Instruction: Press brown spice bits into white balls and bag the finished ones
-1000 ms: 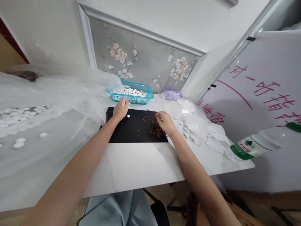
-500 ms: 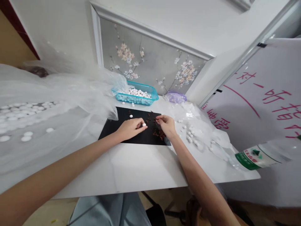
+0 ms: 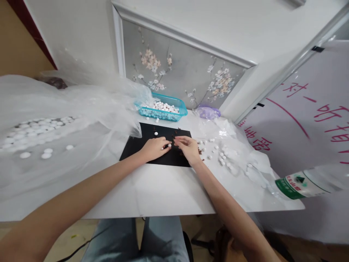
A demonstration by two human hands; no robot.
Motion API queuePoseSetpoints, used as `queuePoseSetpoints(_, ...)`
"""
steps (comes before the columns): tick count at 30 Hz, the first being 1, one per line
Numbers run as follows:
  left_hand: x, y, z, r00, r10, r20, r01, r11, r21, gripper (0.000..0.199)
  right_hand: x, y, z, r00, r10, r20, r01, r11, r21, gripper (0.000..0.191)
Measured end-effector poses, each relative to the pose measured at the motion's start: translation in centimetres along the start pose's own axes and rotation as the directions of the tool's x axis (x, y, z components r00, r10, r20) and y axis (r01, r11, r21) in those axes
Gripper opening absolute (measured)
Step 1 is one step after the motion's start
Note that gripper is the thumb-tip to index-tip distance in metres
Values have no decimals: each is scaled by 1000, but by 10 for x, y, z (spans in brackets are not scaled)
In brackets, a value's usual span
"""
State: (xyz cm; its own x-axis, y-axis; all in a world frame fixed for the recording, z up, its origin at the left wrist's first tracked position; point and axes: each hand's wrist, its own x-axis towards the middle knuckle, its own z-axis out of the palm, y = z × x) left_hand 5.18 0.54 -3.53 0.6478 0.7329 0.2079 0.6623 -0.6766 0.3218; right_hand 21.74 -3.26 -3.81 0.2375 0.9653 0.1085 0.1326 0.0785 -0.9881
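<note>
My left hand is closed over the black mat, pinching a small white ball between thumb and finger. Close beside it, my right hand has thumb and fingertips pressed together on what looks like a small brown piece; its exact shape is too small to make out. Another white ball lies near the mat's far edge. Small brown pieces lie about my right hand, which hides part of their pile.
A blue basket of white balls stands behind the mat. Clear plastic sheeting with many white balls covers the left side. At right are loose white balls, a purple bag and a plastic bottle lying near the table edge.
My right hand has moved left from the brown pile to the white ball in my left hand. The left hand keeps its pinch. The view has shifted slightly.
</note>
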Motion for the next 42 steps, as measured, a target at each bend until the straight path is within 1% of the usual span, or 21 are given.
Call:
queuePoseSetpoints(5,2,-1,0,1000,4,28,-5,1000,9,31,-5,0,7,995,88,36,-91,989,119,40)
queuePoseSetpoints(8,5,-2,1,999,-12,32,13,999,-29,32,-7,0,7,994,109,24,-112,982,151,43)
queuePoseSetpoints(11,6,-4,1,999,-41,31,43,996,-72,31,-7,-1,7,991,131,28,-133,979,151,41)
queuePoseSetpoints(16,6,-5,1,998,-58,33,61,992,-112,28,-7,-3,8,984,167,61,-173,977,127,41)
queuePoseSetpoints(21,7,-4,0,996,-78,49,85,985,-148,25,-5,-1,9,980,191,53,-196,975,104,40)
queuePoseSetpoints(24,7,-3,1,995,-75,59,84,982,-167,22,-6,-1,8,978,200,68,-205,975,88,40)
queuePoseSetpoints(30,6,-3,2,992,-100,79,112,980,-167,24,-9,2,9,989,121,82,-122,993,6,35)
queuePoseSetpoints(33,7,-2,2,990,-114,80,127,977,-170,27,-8,4,10,991,106,83,-105,994,-10,34)
queuePoseSetpoints(37,7,-4,2,984,-146,104,166,961,-223,25,-5,3,11,986,149,75,-144,987,-70,35)
queuePoseSetpoints(40,6,-6,0,984,-142,111,163,963,-215,25,-2,2,15,979,182,92,-169,977,-133,28)
queuePoseSetpoints(42,5,-7,-2,985,-128,115,148,971,-186,26,-1,0,19,978,184,94,-171,977,-130,23)
